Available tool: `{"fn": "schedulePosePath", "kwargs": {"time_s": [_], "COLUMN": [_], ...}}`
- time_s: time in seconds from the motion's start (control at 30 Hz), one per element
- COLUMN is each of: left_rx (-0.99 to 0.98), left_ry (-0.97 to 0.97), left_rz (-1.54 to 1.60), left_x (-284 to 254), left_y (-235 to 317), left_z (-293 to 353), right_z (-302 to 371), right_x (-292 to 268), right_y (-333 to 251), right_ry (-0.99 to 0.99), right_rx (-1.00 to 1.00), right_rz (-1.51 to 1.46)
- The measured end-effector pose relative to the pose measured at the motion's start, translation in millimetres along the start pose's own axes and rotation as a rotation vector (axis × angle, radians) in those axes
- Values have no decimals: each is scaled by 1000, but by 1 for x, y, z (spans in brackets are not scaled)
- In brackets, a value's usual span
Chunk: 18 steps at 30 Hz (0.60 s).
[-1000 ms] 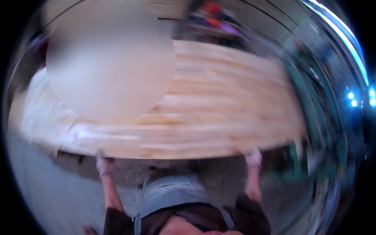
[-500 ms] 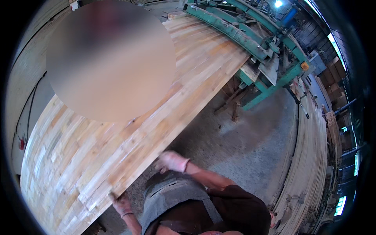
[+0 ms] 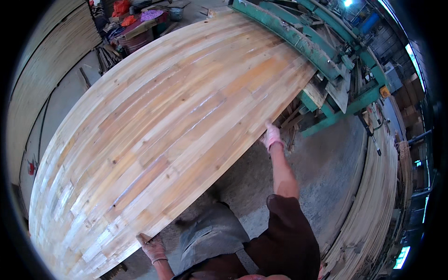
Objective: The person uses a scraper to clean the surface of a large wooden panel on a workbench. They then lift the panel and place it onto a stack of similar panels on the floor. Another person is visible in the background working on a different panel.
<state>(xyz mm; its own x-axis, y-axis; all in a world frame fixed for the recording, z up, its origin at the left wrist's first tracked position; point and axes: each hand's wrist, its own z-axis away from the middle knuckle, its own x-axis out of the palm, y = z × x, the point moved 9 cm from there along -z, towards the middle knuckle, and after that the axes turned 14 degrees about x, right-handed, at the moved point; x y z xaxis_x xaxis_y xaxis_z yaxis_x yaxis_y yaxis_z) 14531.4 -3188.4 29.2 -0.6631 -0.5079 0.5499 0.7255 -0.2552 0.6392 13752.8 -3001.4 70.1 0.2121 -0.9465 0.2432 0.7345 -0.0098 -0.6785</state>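
A wide wooden panel point(image 3: 172, 126) filling the frame's centre is gripped along its lower edge by the left hand point(image 3: 152, 246) and right hand point(image 3: 271, 136); grey concrete floor point(image 3: 322, 177) lies below; a green machine point(image 3: 326, 56) stands upper right.

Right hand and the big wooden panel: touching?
Touching. The head view shows the gloved right hand gripping the near edge of the wooden panel, with no gap between them.
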Motion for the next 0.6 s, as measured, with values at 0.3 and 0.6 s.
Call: {"fn": "schedulePosePath", "kwargs": {"time_s": [0.3,0.6], "left_rx": [-114,-181], "left_ry": [-116,-229], "left_rz": [40,128], "left_x": [-7,14], "left_y": [-11,-33], "left_z": [-6,-36], "right_z": [129,275], "right_x": [107,226], "right_y": [193,428], "right_ry": [-27,-487], "right_rx": [73,669], "right_rz": [17,385]}}
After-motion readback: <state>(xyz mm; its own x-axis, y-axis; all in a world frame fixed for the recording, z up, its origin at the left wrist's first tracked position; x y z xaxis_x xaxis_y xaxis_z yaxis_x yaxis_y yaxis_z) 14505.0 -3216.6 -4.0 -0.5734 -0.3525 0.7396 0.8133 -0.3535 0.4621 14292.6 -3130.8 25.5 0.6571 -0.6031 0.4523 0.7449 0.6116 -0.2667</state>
